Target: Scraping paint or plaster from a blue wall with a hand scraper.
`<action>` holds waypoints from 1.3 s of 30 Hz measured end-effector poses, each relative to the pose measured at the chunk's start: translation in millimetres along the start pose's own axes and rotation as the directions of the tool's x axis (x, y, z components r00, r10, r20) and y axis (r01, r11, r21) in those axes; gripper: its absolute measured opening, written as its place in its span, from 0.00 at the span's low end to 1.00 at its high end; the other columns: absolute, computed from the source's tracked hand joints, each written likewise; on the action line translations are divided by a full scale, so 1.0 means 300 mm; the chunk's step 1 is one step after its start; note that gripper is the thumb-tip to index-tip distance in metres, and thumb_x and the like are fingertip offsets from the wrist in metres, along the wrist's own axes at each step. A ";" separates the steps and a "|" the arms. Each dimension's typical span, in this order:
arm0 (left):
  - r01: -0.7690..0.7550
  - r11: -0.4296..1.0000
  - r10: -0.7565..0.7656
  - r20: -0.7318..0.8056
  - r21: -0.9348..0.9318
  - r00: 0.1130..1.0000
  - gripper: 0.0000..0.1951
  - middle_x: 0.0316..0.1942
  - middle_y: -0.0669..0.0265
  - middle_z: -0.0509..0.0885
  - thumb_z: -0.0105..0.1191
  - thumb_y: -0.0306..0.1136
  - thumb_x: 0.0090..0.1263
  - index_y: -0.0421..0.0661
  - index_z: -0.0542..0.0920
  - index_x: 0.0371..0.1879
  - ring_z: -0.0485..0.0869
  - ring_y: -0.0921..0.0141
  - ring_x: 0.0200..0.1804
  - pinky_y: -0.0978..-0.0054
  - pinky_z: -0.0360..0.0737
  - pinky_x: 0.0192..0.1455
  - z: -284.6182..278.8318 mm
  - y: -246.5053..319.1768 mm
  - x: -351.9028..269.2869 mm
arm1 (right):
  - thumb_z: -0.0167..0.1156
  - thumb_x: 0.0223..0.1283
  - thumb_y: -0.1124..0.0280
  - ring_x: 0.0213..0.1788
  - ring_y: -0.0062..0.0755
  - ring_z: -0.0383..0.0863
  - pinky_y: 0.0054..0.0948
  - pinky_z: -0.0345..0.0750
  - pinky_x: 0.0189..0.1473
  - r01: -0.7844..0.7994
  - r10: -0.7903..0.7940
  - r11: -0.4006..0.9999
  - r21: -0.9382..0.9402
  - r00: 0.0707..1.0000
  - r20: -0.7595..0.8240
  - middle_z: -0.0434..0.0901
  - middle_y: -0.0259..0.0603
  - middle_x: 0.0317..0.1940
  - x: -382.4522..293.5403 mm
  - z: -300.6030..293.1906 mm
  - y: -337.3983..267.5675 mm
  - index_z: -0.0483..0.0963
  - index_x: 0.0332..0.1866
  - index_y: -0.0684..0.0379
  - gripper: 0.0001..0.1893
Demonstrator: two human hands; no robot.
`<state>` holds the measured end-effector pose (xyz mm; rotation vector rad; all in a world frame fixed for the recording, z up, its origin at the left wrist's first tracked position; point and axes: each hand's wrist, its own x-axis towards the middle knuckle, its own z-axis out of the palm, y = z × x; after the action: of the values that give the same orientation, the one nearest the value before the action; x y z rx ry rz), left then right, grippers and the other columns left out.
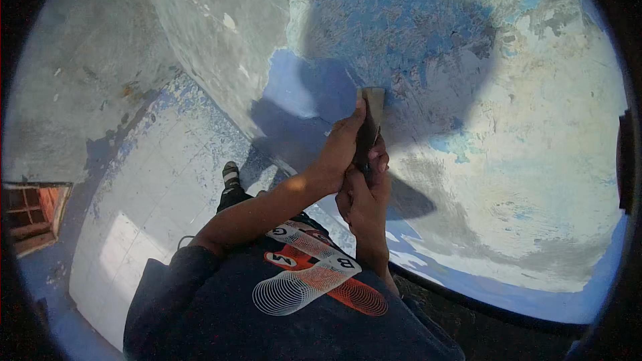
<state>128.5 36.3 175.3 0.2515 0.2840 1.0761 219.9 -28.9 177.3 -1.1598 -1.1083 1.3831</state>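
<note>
Both my hands are on a flat-bladed scraper (374, 103), its broad end against the wall (321, 72) before me. My left hand (341, 148) lies along the blade's left side, its fingers up near the broad end. Lower down, my right hand (368, 190) is closed around the handle, which is mostly hidden by the fingers. Around the blade the wall bears blue paint, part of it smooth and part rough and scratched, with bare pale plaster (521, 160) to the right. My head's shadow falls over the blade and the paint.
Blue flakes lie on the tiled floor (135, 200) near the wall's foot. My sandalled foot (231, 175) stands there. A framed window with bars (35, 213) is at the far left. A dark curved edge (466, 301) runs along the lower right.
</note>
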 end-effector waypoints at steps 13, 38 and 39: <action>-0.073 0.997 0.073 0.011 0.024 0.997 0.26 0.15 0.68 0.66 0.33 0.60 0.75 0.48 0.68 0.28 0.73 0.65 0.21 0.68 0.73 0.29 0.004 0.020 0.025 | 0.50 0.66 0.72 0.40 0.27 0.75 0.27 0.73 0.40 0.114 -0.114 0.984 -0.135 0.993 0.009 0.77 0.45 0.40 0.057 -0.004 0.009 0.68 0.49 0.70 0.13; -0.047 0.992 0.054 -0.063 0.114 0.997 0.29 0.14 0.65 0.65 0.30 0.64 0.74 0.48 0.67 0.28 0.73 0.62 0.23 0.64 0.72 0.33 0.004 0.154 0.022 | 0.52 0.67 0.73 0.29 0.25 0.74 0.30 0.72 0.31 0.067 -0.049 0.980 -0.185 0.994 0.100 0.78 0.42 0.30 0.131 0.090 -0.068 0.67 0.49 0.68 0.11; -0.046 0.993 0.054 -0.070 0.111 0.996 0.29 0.14 0.65 0.65 0.30 0.64 0.74 0.48 0.67 0.28 0.73 0.62 0.23 0.64 0.72 0.33 -0.007 0.151 0.028 | 0.51 0.67 0.74 0.34 0.27 0.76 0.31 0.73 0.35 -0.014 0.042 0.973 -0.229 0.992 0.116 0.78 0.44 0.36 0.134 0.075 -0.073 0.67 0.52 0.68 0.13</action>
<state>94.1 64.3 187.9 0.3195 0.4047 1.1226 197.6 12.2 198.0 -1.2718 -1.3702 1.3888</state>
